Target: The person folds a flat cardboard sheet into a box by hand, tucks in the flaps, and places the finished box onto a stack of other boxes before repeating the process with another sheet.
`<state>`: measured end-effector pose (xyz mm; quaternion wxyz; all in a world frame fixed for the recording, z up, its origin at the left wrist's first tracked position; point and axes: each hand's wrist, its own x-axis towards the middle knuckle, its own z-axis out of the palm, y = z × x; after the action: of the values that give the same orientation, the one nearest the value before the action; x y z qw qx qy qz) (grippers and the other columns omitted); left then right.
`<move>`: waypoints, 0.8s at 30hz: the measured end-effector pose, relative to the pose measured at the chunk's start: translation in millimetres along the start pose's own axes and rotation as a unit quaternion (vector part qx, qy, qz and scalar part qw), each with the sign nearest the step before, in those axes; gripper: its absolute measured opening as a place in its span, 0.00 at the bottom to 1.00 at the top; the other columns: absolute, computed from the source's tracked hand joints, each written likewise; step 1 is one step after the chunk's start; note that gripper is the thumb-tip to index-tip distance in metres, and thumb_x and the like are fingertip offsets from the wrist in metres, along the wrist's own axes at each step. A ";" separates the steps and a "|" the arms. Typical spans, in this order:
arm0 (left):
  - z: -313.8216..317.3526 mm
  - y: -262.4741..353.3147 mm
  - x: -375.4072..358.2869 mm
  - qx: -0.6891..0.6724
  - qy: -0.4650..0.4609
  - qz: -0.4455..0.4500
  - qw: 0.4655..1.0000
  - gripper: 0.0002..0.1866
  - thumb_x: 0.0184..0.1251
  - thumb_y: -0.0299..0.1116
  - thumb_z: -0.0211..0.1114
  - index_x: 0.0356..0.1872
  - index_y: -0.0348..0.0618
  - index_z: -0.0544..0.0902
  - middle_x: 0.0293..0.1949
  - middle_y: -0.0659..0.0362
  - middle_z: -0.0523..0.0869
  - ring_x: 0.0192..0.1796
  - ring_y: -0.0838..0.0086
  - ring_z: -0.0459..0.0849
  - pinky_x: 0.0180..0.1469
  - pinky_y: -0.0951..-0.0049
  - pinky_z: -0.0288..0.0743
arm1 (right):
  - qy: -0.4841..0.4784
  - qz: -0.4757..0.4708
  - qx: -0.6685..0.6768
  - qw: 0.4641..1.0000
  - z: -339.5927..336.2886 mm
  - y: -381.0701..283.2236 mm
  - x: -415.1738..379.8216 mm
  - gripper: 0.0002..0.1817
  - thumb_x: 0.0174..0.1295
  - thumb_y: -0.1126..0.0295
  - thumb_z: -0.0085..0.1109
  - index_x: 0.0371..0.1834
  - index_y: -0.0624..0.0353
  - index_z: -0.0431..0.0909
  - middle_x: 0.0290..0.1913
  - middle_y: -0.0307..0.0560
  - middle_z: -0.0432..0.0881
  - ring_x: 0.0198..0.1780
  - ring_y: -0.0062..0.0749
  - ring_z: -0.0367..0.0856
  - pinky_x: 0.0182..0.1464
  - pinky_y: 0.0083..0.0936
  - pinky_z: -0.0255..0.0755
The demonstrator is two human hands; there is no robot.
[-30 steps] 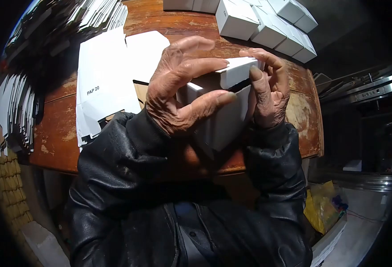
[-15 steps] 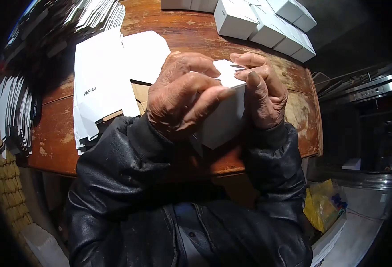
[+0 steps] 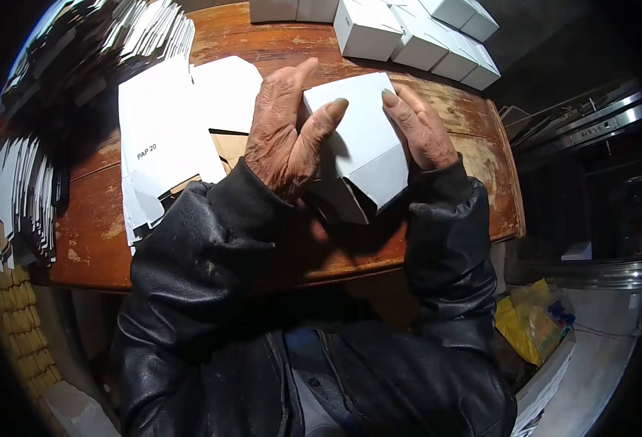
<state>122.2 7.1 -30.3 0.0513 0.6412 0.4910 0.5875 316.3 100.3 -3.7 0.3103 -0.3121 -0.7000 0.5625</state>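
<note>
A white cardboard box (image 3: 368, 135) is held between both hands over the front of the table, with flaps standing loose at its near end. My left hand (image 3: 286, 127) grips its left side, the thumb lying on the upper face. On the other side, my right hand (image 3: 421, 127) holds the box with its thumb near the top right edge and its fingers behind. Left of my left hand lie flat white box blanks (image 3: 164, 120), the top one printed "PAP 20", with brown card showing at a cut-out.
Folded white boxes (image 3: 368, 33) stand at the back right of the wooden table (image 3: 95, 240). Stacks of flat blanks (image 3: 26, 197) fill the left edge and back left. A yellow bag (image 3: 526, 328) lies low at the right.
The box has been turned so a broad face shows and its loose flaps point toward me. My fingers have left its top end and now clasp its sides.
</note>
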 end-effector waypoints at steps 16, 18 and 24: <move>3.9 7.0 1.9 -0.212 -0.061 -0.249 0.943 0.33 0.80 0.55 0.41 0.56 0.29 0.77 0.53 0.45 0.81 0.58 0.61 0.77 0.66 0.65 0.66 | -0.089 -0.043 0.065 0.993 -32.5 -2.0 -0.4 0.24 0.75 0.55 0.49 0.59 0.68 0.75 0.54 0.52 0.81 0.53 0.32 0.80 0.55 0.23 0.74; 7.4 -6.3 -3.1 -0.198 -0.096 -0.254 0.942 0.29 0.81 0.51 0.44 0.56 0.30 0.77 0.50 0.48 0.82 0.56 0.65 0.77 0.64 0.68 0.67 | 0.023 0.043 -0.002 0.999 -23.5 -0.2 -8.4 0.24 0.74 0.50 0.51 0.44 0.65 0.82 0.38 0.44 0.84 0.39 0.21 0.81 0.43 0.18 0.73; 16.4 -12.0 -2.9 -0.163 -0.042 -0.234 0.958 0.30 0.80 0.53 0.48 0.60 0.32 0.75 0.51 0.52 0.81 0.56 0.70 0.76 0.61 0.71 0.68 | 0.117 -0.005 -0.029 0.993 -44.2 56.3 12.1 0.21 0.71 0.54 0.58 0.30 0.62 0.82 0.25 0.35 0.77 0.26 0.15 0.74 0.29 0.16 0.68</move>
<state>129.0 19.7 -45.0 0.3119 0.5156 0.5220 0.6036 348.5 145.8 -50.2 0.3837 -0.3810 -0.6768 0.4996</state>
